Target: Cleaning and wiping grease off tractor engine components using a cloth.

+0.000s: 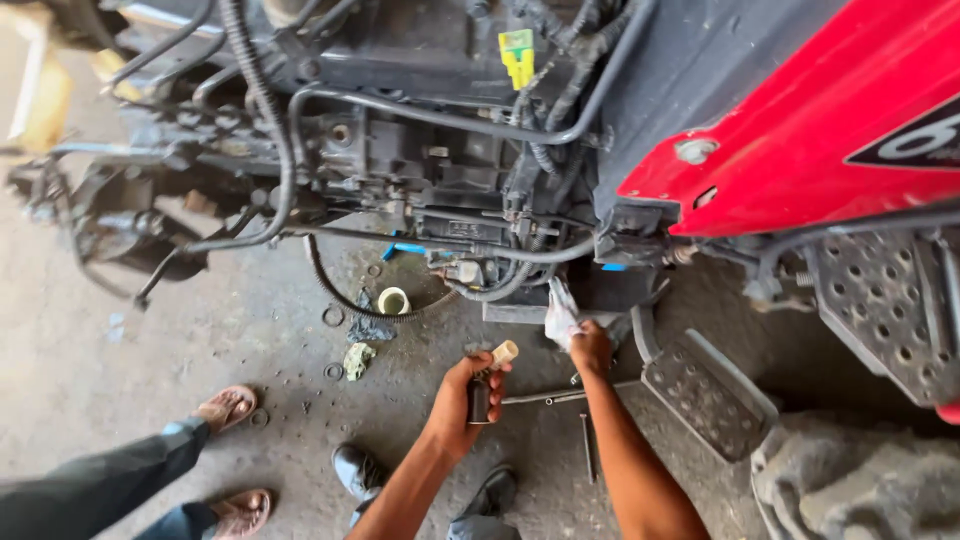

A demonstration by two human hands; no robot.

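My left hand (pixel 462 400) grips a short dark cylindrical part (pixel 480 395) with a pale cream end cap (pixel 505 352), held upright over the concrete floor. My right hand (pixel 590 347) is closed on a crumpled white rag (pixel 560 312), raised just below the dark engine block (pixel 420 150) of a tractor. The two hands sit about a hand's width apart. A red body panel (pixel 800 130) of the tractor fills the upper right.
A perforated metal footstep (pixel 708 392) juts out right of my right arm. Loose rings (pixel 333 316), a small cream cup (pixel 393 300), a rag and thin metal rods (pixel 545 397) lie on the floor. Another person's sandalled feet (pixel 228 405) stand at the lower left. My dark shoes (pixel 357 468) are below.
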